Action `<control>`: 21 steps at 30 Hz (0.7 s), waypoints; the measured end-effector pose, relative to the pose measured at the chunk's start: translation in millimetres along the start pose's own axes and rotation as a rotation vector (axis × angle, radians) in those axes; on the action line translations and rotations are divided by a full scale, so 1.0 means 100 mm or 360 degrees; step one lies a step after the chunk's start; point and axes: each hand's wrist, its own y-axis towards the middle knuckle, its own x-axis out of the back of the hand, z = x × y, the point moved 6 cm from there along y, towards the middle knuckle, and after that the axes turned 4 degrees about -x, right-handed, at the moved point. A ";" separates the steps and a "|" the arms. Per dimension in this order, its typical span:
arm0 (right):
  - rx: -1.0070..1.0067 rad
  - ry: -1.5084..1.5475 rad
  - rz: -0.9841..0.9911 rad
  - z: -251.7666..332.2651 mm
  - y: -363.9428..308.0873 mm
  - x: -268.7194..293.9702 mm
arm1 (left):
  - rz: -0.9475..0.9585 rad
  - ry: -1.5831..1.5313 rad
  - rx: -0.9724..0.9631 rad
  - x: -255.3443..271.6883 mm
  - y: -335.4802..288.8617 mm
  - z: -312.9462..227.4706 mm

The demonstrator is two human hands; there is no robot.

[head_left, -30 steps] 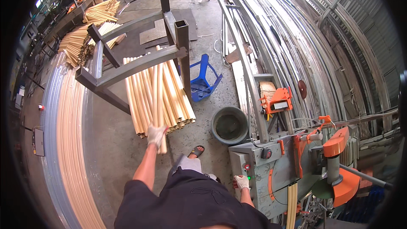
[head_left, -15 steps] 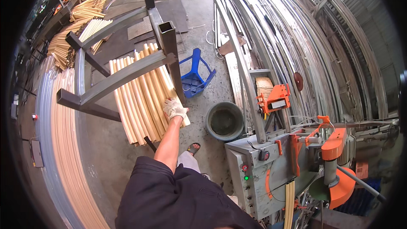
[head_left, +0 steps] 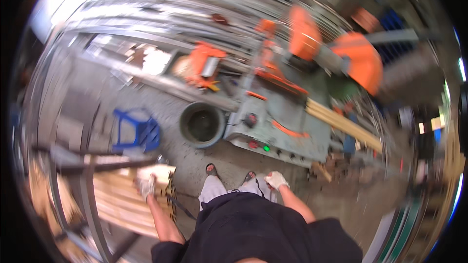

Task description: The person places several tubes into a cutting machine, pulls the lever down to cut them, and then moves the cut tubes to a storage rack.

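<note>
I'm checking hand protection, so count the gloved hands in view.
2: the left hand, at the stack of tan lengths, and the right hand, beside the light grey trousers.

One wide fisheye view looks steeply down from the person's head, close above the dark shirt [head_left: 253, 224]; it takes in the left hand [head_left: 146, 186] and right hand [head_left: 277, 180] in its lower half, and faces the grey-and-orange machine [head_left: 287, 112], farther off, toward the upper right.
</note>
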 end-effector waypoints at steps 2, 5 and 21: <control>-0.0047 -0.0098 0.0007 0.06 -0.14 0.19 | -0.0045 0.0043 0.0045 0.11 -0.08 0.14; -0.0178 0.0253 -0.0233 -0.68 -0.14 0.26 | 0.0030 0.0188 0.0060 0.13 -0.15 -0.02; -0.1049 0.1617 -0.0075 -3.62 -0.86 -0.57 | 0.0467 0.0049 -0.3458 -2.59 -5.30 -6.80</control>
